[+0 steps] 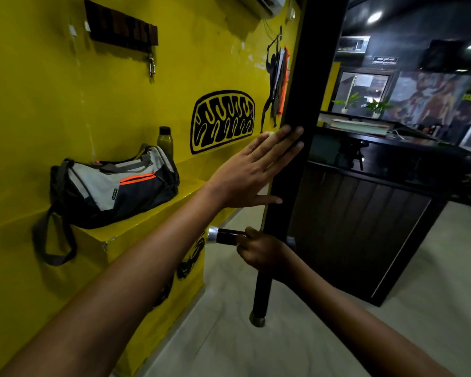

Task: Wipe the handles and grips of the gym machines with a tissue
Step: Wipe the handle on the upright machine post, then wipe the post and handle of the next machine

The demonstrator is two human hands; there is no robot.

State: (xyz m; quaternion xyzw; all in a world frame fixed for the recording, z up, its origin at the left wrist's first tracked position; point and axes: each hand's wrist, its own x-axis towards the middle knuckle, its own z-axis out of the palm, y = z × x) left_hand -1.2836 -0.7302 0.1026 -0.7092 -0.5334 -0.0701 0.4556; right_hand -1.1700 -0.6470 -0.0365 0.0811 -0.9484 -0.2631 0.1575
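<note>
Against the black post (307, 85), the left hand (252, 170) lies flat, fingers straight and spread, tips on the post's edge, thumb reaching toward it lower down; it holds nothing. No tissue shows in either hand, tho one could be hidden in the right.

Below that, at the post's foot, the right hand (261, 250) curls round the bar junction, thumb on the short grip (226, 235). That grip is dark w/ a chrome cap and sticks out sideways, left of the post. A longer handle (261, 295) runs down from the same junction, axis nearly vertical, chrome end at the bottom.

So the right hand is much nearer both grips; the handle lies just below it, and I judge a wipe would run downward along it.

Left of the post: a yellow ledge (136, 227) w/ a gym bag (114, 186) and a bottle (165, 141) behind it. Right of the post: a dark counter (365, 213).
</note>
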